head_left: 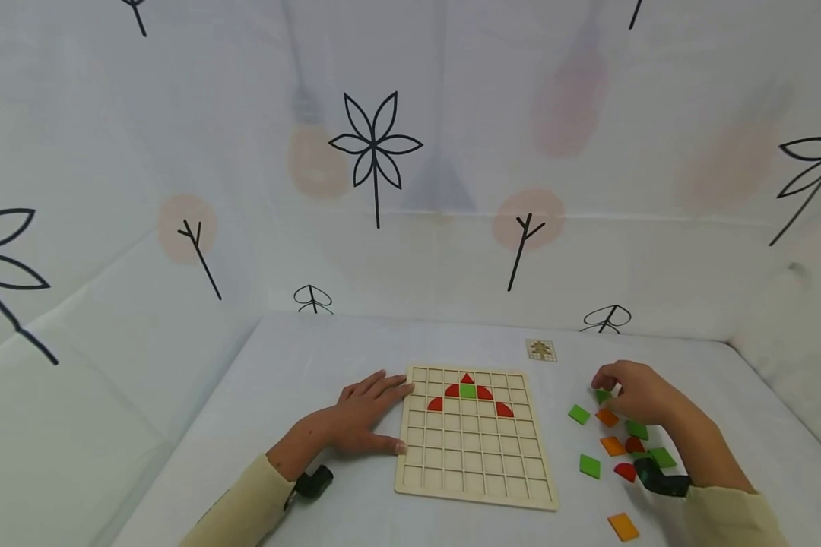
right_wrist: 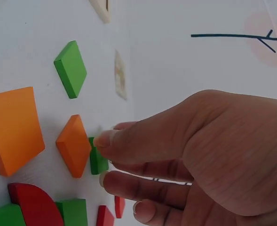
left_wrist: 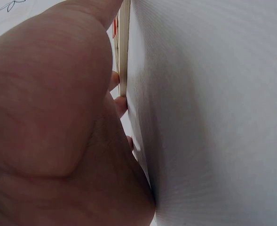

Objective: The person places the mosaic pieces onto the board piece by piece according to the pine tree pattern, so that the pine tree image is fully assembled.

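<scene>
Head view: left hand [head_left: 368,416] spread against board [head_left: 473,461]; right hand [head_left: 635,391], grip unclear, seemingly picking green tile [head_left: 602,396] beneath; next needs pinching.

No legible text or numbers

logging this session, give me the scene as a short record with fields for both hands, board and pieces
left grip: spread, touching board's left edge
right grip: at a green piece; pinch unclear
board: gridded, mostly unfilled
placed: one red triangle, one green square, four red quarter-rounds
loose: green, orange and red pieces, right of board
patterned card: beyond board's far right corner
</scene>
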`<state>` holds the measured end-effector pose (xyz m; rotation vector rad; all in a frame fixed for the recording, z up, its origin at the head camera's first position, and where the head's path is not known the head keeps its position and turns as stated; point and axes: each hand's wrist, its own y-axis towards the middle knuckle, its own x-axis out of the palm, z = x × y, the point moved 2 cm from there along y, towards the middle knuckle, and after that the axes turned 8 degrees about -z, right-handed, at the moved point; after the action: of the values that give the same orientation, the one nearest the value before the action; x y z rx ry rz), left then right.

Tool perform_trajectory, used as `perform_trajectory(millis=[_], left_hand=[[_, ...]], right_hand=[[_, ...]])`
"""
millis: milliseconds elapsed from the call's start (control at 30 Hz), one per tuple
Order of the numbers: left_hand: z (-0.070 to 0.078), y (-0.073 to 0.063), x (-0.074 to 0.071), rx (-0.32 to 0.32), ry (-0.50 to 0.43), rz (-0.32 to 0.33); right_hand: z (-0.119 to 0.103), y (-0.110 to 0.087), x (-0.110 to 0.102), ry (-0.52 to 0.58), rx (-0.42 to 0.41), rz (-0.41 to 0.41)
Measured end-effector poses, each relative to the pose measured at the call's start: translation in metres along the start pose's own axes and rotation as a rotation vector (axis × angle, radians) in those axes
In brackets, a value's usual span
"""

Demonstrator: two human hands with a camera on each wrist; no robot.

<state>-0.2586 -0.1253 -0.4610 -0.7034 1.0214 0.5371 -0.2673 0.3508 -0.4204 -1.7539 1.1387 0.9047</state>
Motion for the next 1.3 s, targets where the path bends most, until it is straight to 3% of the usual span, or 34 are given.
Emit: perform_trajectory(millis=[500, 767, 1300], left_hand=[[-0.0015, 0.0012, 0.0021, -0.003, 0.011, 0.003], [-0.0018, 0.0013, 0.0025, -0.006, 0.009, 0.002], [-0.0024, 0.0023, 0.0022, -0.01, 0.02, 0.003]], right_hand=[[0.002, 0.0008, 0.0055, 0.0, -0.003, 0.014], [0.0028, -0.0001, 0.0049, -0.027, -0.006, 0.075], [0.0082, 0.0042, 0.0074, -0.006, 0.01, 0.041]])
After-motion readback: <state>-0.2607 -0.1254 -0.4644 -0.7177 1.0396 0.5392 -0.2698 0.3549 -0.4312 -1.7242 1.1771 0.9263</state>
